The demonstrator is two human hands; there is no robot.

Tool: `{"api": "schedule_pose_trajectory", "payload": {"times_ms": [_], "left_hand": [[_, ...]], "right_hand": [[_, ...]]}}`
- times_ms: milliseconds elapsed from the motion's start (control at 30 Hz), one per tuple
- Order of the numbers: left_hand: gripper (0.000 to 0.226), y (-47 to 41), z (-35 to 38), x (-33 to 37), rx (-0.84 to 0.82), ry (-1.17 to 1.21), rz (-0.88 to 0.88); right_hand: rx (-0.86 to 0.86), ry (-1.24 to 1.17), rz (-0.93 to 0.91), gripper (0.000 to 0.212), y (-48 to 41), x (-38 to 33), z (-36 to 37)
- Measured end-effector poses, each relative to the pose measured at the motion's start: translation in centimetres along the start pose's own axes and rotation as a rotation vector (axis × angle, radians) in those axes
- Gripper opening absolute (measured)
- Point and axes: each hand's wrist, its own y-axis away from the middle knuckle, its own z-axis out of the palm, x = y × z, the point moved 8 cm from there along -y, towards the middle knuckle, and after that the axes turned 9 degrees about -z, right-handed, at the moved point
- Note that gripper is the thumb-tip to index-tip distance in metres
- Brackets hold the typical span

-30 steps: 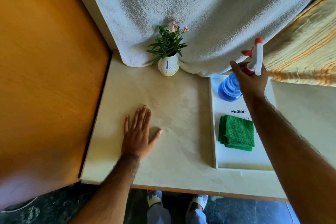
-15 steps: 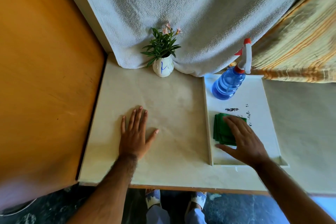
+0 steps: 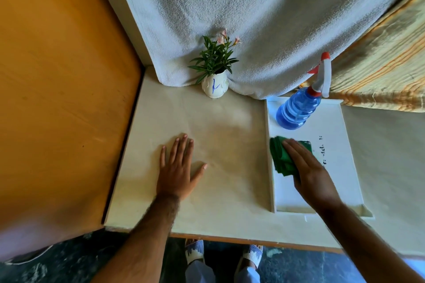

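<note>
Table [image 3: 230, 190]: flat, matte beige top, w/ a nubby white terry towel [image 3: 253, 18] draped along its 12 o'clock edge. At 3 o'clock sits a smooth white rectangular tray [image 3: 340, 190] w/ a low rim. A ribbed, translucent blue spray bottle [image 3: 296, 110] w/ a red-and-white trigger stands in the tray's 11 o'clock corner.

Left hand [image 3: 178, 174] lies at approx. 8 o'clock on the table, flat, fingers spread, prob. bracing. Right hand [image 3: 308, 167] lies on the folded green cloth [image 3: 279, 156], a soft microfibre type, at the tray's 9 o'clock side. Its fingers are straight and close together; the thumb sits at the cloth's near edge, grip unclear.

Step, judged: taking up the cloth to wipe. Next: close thumb under the folds, then slide toward the dark specks [image 3: 322, 147] at the cloth's 3 o'clock.
</note>
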Motion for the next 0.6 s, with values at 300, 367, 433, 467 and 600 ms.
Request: {"api": "schedule_pose_trajectory", "payload": {"times_ms": [300,367,433,467,600], "left_hand": [[0.090,0.0,0.6,-0.4,0.007,-0.030,0.002],[0.090,0.0,0.7,-0.4,0.003,-0.037,0.001],[0.090,0.0,0.7,-0.3,0.001,-0.045,-0.003],[0.090,0.0,0.7,-0.3,-0.001,-0.049,-0.005],[0.091,0.0,0.7,-0.4,-0.016,-0.058,-0.014]], "right_hand": [[-0.102,0.083,-0.656,0.039,-15.6,-10.7,7.3],[-0.098,0.124,-0.705,0.043,-17.6,-10.5,7.8],[-0.103,0.164,-0.730,0.043,-19.4,-9.9,8.0],[-0.110,0.181,-0.739,0.043,-20.1,-9.6,8.1],[-0.165,0.217,-0.783,0.041,-22.2,-8.9,8.6]]}}
